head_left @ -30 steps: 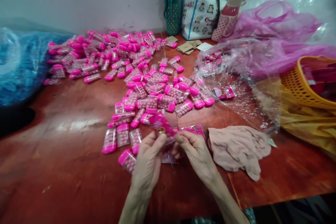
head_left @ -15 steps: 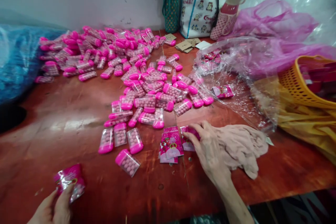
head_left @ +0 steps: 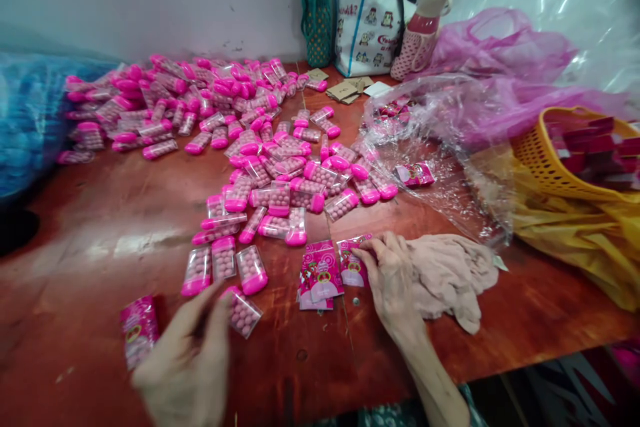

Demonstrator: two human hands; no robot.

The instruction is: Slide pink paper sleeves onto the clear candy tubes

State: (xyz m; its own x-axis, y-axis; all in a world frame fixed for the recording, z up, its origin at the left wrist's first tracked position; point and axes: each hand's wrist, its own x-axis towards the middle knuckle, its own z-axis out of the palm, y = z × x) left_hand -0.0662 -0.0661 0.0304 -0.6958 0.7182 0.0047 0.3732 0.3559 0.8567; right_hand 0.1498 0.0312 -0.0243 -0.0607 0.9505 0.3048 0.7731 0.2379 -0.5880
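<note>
My left hand is blurred, its thumb and forefinger apart, with nothing seen in it. Its fingertips are close to a clear container of pink candy balls with a bright pink cap; whether they touch is unclear. Left of that hand, a filled pink packet lies on the red table. My right hand rests on the table, its fingers closed at the right edge of a flat printed pink packet. Beside it lies a small stack of the same flat packets.
Many candy containers are heaped across the table. A beige cloth lies right of my right hand. Clear plastic film, a yellow basket of pink packets and a blue bag flank the sides. A white tote stands at the back.
My left hand has let go of the filled packet, now lying on the table, and moved right to the nearest candy container. My right hand has shifted the flat packet slightly, showing more of it.
</note>
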